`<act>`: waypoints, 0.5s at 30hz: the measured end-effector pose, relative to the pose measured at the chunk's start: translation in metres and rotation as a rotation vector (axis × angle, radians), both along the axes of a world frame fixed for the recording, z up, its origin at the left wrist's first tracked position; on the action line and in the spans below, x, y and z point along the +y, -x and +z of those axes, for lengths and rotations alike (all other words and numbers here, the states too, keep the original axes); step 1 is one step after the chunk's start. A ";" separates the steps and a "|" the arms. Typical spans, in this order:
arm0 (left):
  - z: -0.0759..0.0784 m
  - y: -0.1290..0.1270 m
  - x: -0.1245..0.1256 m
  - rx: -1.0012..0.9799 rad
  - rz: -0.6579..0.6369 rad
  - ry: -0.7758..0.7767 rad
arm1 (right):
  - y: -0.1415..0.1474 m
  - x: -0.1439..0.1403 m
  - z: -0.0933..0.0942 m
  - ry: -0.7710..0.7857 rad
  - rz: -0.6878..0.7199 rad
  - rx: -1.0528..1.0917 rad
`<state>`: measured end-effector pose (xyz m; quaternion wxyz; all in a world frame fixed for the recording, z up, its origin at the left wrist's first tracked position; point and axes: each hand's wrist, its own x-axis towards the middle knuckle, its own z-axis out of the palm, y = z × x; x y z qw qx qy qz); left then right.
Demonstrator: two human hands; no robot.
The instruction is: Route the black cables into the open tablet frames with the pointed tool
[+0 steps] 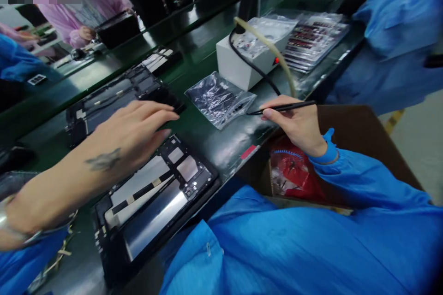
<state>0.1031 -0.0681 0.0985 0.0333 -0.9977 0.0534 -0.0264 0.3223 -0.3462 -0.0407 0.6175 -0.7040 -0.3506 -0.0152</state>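
Black tweezers (pixel 287 107) are pinched in my right hand (pixel 294 122), their tips pointing left at the edge of a clear plastic bag (pixel 219 99) with small dark parts in it. My left hand (pixel 138 126) holds nothing; its fingers are stretched out and slightly apart, above the top of an opened tablet (pixel 155 207). That tablet lies before me with its battery and circuit board showing. Behind my left hand lies another opened tablet (pixel 119 90), partly covered by the hand.
A white box (pixel 231 64) with a hose and cable stands behind the bag. Clear trays (pixel 316 39) of parts are stacked beside it. Below the bench edge, a cardboard box (pixel 367 124) holds a red bag (pixel 294 170). Other people work across the bench and at the right.
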 end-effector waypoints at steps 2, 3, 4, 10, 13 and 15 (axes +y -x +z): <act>-0.006 -0.051 -0.033 -0.044 -0.223 0.013 | 0.011 -0.027 0.002 -0.073 -0.088 0.019; -0.013 -0.077 -0.051 -0.042 -0.301 0.082 | 0.016 -0.041 0.002 -0.138 -0.140 0.036; -0.022 -0.101 -0.071 -0.018 -0.358 0.184 | 0.018 -0.055 0.001 -0.223 -0.188 0.070; -0.079 -0.201 -0.206 0.438 -0.128 1.284 | -0.006 -0.134 -0.024 -0.581 -0.330 0.267; -0.088 -0.225 -0.265 0.677 0.011 1.734 | -0.029 -0.163 -0.043 -0.623 -0.329 0.272; -0.088 -0.235 -0.291 0.701 0.044 1.858 | -0.042 -0.172 -0.054 -0.661 -0.313 0.270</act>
